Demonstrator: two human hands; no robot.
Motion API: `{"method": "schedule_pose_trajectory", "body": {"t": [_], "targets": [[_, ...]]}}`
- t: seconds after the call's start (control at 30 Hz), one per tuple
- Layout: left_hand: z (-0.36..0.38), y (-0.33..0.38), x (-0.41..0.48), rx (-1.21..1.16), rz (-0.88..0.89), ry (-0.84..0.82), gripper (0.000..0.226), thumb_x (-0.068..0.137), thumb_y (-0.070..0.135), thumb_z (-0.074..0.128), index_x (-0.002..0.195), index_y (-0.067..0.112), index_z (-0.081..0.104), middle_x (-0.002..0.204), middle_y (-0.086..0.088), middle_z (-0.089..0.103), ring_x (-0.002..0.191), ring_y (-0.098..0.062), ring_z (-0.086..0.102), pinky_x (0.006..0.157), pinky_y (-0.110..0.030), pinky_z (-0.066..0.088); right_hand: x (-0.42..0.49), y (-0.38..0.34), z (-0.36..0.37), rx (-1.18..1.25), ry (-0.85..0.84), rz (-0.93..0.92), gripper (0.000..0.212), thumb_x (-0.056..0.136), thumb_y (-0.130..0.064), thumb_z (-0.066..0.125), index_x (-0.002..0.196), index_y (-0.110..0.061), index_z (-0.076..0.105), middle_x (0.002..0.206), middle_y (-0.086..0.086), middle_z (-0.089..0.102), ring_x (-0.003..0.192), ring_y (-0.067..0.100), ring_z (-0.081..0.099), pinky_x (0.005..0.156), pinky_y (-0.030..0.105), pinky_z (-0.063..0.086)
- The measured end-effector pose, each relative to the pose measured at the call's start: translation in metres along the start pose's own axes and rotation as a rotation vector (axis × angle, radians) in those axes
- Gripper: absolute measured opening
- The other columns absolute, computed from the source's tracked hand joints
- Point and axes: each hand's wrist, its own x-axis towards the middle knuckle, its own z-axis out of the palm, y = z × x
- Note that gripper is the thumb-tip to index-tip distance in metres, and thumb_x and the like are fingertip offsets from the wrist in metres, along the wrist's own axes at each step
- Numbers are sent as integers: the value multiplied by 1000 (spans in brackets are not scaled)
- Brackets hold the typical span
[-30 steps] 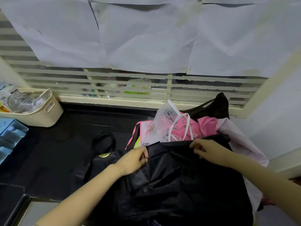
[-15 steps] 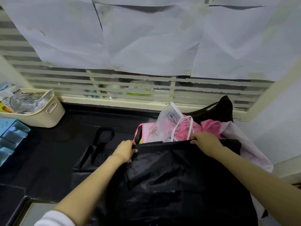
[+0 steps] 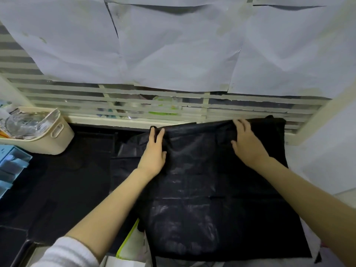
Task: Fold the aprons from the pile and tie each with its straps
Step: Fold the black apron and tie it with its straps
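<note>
A black apron (image 3: 212, 189) lies spread flat over the pile, its far edge up against the window sill. My left hand (image 3: 154, 151) rests on the far left corner with its fingers straight, the fingertips at the bunched edge. On the far edge further right, my right hand (image 3: 248, 145) presses down with spread fingers. Only a white piece with yellow-green trim (image 3: 131, 241) of the pile shows, at the near left under the black apron. More black fabric (image 3: 127, 149) lies left of my left hand. No straps are clear to see.
A cream basket (image 3: 57, 137) with plastic wrappers stands at the back left on the black counter (image 3: 57, 189). A blue drawer unit (image 3: 11, 166) is at the left edge. Slatted window (image 3: 134, 101) with taped paper sheets ahead; white wall (image 3: 327, 160) close on the right.
Both hands have carried the black apron's edge away from me to the window sill and laid it flat. The pink and white aprons are now covered.
</note>
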Motion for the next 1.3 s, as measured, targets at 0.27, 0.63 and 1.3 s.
{"method": "schedule_pose_trajectory", "body": {"t": [0.27, 0.63, 1.3], "targets": [[59, -28, -32, 291, -49, -627, 83, 92, 34, 58, 151, 31, 0, 159, 1, -8, 146, -26, -9, 118, -46, 1, -49, 1, 76, -229, -608, -72, 87, 90, -43, 56, 152, -22, -2, 159, 2, -7, 146, 27, -5, 117, 49, 4], [74, -44, -31, 228, -110, -680, 87, 89, 30, 63, 152, 29, 2, 159, 3, -6, 146, -26, -2, 116, -45, 19, -32, 13, 104, -364, -576, -31, 55, 97, -30, 46, 146, -20, 24, 155, 1, 23, 141, 22, 24, 115, 39, 20], [-6, 19, -11, 261, 301, -46, 22, 89, 5, 49, 108, 14, 57, 96, -3, 63, 106, -22, 56, 117, -42, 6, -62, -25, -25, -173, -366, -62, 37, 93, -2, 40, 127, -15, 42, 111, 4, 59, 97, 20, 58, 86, 29, 46]]}}
